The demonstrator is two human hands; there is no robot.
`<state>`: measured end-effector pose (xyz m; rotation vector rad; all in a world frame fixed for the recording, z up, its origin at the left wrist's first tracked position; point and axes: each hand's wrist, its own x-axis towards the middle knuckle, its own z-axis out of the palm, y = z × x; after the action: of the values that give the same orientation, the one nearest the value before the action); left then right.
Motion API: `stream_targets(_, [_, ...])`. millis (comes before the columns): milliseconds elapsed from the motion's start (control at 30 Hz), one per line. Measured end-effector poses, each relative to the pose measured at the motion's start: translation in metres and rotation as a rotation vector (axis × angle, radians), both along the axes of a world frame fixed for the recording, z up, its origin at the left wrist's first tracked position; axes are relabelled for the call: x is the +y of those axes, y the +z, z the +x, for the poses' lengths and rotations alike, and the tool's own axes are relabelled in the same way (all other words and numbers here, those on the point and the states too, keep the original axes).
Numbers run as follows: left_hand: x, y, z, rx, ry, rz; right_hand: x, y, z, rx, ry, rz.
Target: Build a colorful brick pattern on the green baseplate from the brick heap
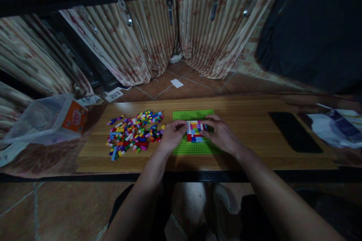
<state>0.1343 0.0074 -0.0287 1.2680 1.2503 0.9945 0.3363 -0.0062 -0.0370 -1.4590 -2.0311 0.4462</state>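
A block of colourful toy building bricks sits on a green studded baseplate on the wooden board. Its outer rows show white, red and blue, with mixed colours inside. My left hand is at the block's left side, thumb and forefinger closed on its upper left edge. From the right, my right hand curves round the block, with thumb and fingertips against its right side. Whether a loose brick is between the fingers of either hand is too small to tell.
Left of the baseplate lies a spread of loose bricks on the wooden board. A clear plastic tub with an orange label stands at far left. On the right are a black phone-like slab and a crumpled plastic bag.
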Motion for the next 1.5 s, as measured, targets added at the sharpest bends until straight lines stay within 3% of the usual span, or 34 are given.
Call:
stream_targets(233, [0.002,-0.002,0.000,0.011,0.001,0.018,-0.002,0.001,-0.003,-0.003,-0.028,-0.065])
stream_targets(433, [0.005,-0.006,0.000,0.009,0.013,0.022,0.002,-0.002,0.003,0.111,0.003,-0.090])
stream_targets(700, [0.003,-0.009,-0.001,0.071,0.006,0.062,0.009,-0.007,0.007,0.155,-0.219,-0.182])
stream_targets(1033, [0.006,-0.023,0.000,0.196,0.035,0.069,0.012,-0.018,-0.017,0.174,-0.284,-0.097])
stream_targets(1500, [-0.002,-0.008,0.006,0.355,-0.001,0.054,0.012,-0.028,-0.020,0.236,-0.285,-0.126])
